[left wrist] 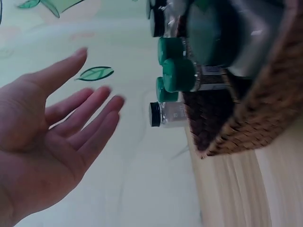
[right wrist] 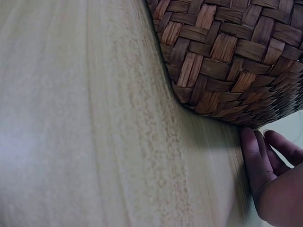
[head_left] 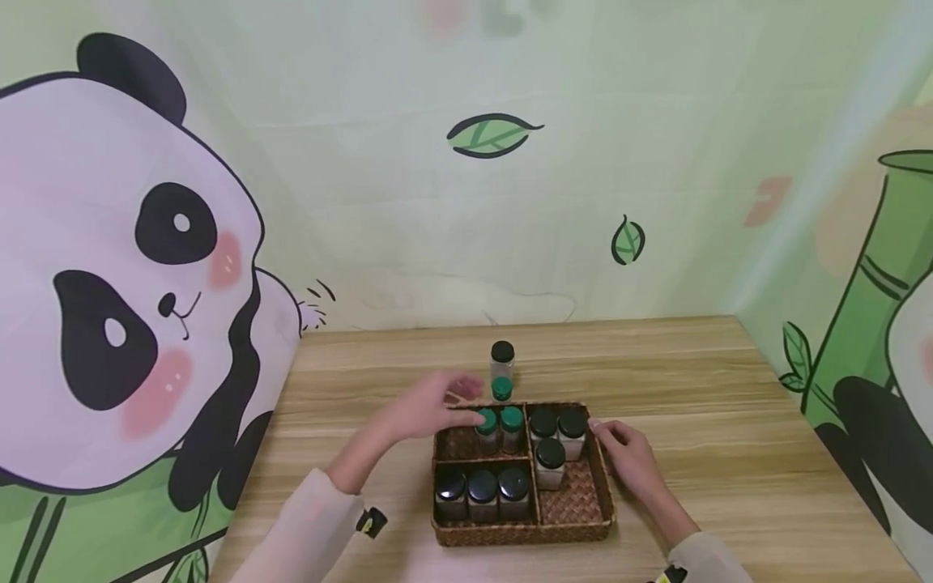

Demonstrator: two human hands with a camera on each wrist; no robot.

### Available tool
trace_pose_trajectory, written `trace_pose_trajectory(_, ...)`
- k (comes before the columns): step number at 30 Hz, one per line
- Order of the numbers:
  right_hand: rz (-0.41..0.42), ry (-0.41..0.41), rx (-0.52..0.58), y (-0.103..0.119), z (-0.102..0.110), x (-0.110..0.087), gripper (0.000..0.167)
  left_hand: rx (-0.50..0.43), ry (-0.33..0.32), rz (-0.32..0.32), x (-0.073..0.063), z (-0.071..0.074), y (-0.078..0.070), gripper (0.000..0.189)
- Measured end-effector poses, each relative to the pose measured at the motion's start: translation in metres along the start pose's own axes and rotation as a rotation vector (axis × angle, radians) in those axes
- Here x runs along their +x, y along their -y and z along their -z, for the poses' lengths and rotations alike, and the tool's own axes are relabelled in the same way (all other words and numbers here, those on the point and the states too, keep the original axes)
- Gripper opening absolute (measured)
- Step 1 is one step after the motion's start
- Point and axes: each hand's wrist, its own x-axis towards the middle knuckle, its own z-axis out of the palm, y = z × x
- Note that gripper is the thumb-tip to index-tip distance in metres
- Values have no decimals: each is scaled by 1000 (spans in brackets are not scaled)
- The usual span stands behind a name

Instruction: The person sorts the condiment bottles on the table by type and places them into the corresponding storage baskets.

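Observation:
A woven basket [head_left: 521,533] with three compartments stands on the table. My left hand [head_left: 437,407] hovers over its back left compartment, empty, fingers spread and slightly bent. In the left wrist view that hand [left wrist: 71,127] is well apart from the jars. Two green-capped jars [head_left: 512,419] stand in that compartment beside my thumb. Three black-capped jars [head_left: 483,487] line the front left compartment, and three more black-capped jars [head_left: 550,455] are in the right one. My right hand [head_left: 628,457] rests at the basket's right side, thumb at the rim, extended fingertips [right wrist: 247,135] against the lower wall.
Behind the basket stand a black-capped clear jar [head_left: 502,356] and a green-capped jar [head_left: 501,389]. The wooden table [head_left: 350,364] ends at a cloth backdrop [head_left: 364,202] printed with pandas, leaves and bamboo.

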Motion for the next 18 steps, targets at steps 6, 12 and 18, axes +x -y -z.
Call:
trace_pose_trajectory(6,17,5,8,0,-1,1,52,-65,-193,38,45,3,11,56)
trace_pose_trajectory(12,34,13,27,-1,0,3,48,-15,-312,89,77,-5,27,63)
trace_pose_trajectory(18,-6,39,21,7,5,1,49,-7,-335,138,99,-13,39,72)
